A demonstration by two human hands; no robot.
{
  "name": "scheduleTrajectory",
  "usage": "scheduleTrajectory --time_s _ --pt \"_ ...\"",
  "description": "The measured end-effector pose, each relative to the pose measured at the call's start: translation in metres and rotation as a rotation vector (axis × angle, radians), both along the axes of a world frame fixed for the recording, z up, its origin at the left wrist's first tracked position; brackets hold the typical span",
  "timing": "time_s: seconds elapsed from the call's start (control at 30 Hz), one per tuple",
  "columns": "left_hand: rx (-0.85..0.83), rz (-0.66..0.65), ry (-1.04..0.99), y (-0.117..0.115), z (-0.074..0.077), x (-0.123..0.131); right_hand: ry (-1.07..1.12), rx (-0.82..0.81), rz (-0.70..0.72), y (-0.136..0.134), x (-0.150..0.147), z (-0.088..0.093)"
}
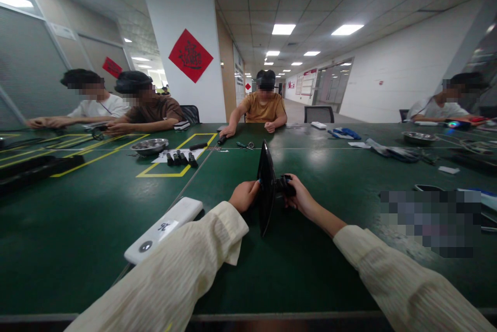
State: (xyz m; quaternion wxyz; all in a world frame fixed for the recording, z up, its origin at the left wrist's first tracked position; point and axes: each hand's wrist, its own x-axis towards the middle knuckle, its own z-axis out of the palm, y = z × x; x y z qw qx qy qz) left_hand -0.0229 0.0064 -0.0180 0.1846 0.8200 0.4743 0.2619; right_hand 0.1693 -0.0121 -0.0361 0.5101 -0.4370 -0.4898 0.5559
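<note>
A thin, glossy black panel (266, 192) stands on edge just above or on the green table, seen nearly side-on; I cannot tell its exact kind. My left hand (244, 196) grips it from its left face, the fingers partly hidden behind the edge. On the other side, my right hand (300, 196) closes round a black knob-like mount (285, 185) that sticks out from the panel's right face. By my left forearm lies a white oblong device (165, 231) with a round dark button and a number label.
Across the green table (217, 207) sits a person in an orange shirt (267, 108), one hand on a dark tool. Several black cylinders (182, 159) and a metal bowl (150, 146) are at the left, pliers (245, 145) ahead, gloves (392, 150) at the right. Other people sit at both sides.
</note>
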Motion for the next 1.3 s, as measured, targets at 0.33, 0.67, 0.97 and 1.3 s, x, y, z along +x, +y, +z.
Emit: scheduleTrajectory --time_s 0.33,0.67,0.97,1.3 --pt "0.043 0.011 0.044 -0.0023 0.0037 -0.0006 -0.016 0.006 0.003 0.0011 0.0014 -0.0009" --pt "0.046 0.028 0.039 -0.0004 0.001 0.0003 -0.012 0.0 -0.018 -0.0018 -0.0021 0.0031" --pt "0.046 -0.003 0.045 0.0009 0.0005 -0.0013 -0.011 0.002 -0.008 0.0013 0.0001 -0.0006" --pt "0.018 -0.034 0.003 0.0024 -0.0009 -0.0017 -0.022 0.005 -0.012 0.0003 0.0004 -0.0003"
